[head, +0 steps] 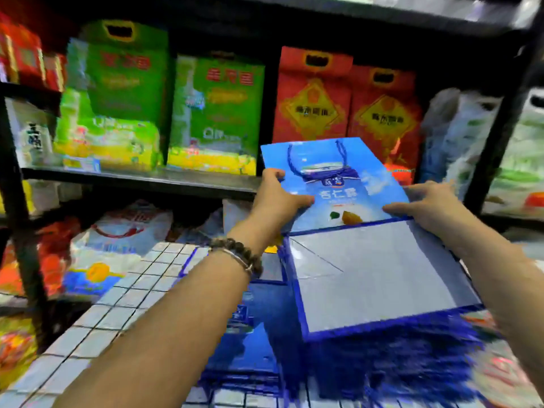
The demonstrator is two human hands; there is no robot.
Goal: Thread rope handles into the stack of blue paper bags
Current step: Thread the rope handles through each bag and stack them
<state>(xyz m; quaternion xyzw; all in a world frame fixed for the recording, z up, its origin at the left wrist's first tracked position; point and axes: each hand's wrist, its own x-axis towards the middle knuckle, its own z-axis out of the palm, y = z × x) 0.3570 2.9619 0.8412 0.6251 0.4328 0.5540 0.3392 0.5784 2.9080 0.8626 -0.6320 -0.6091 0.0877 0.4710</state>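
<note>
Our left hand [276, 198] and right hand [426, 204] grip one flat, glossy blue paper bag [374, 272] by its side edges, above the white tiled table [117, 304] and one stack of blue bags [250, 351]. One twisted dark-blue rope handle [312, 172] loops across its front; one beaded bracelet [238, 251] circles our left wrist.

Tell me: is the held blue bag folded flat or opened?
Folded flat. The bag shows one flat face, with its grey bottom flap folded over.

One head-worn view looks forward and down, close over a tiled table [117, 304], facing shelves [141, 178]
</note>
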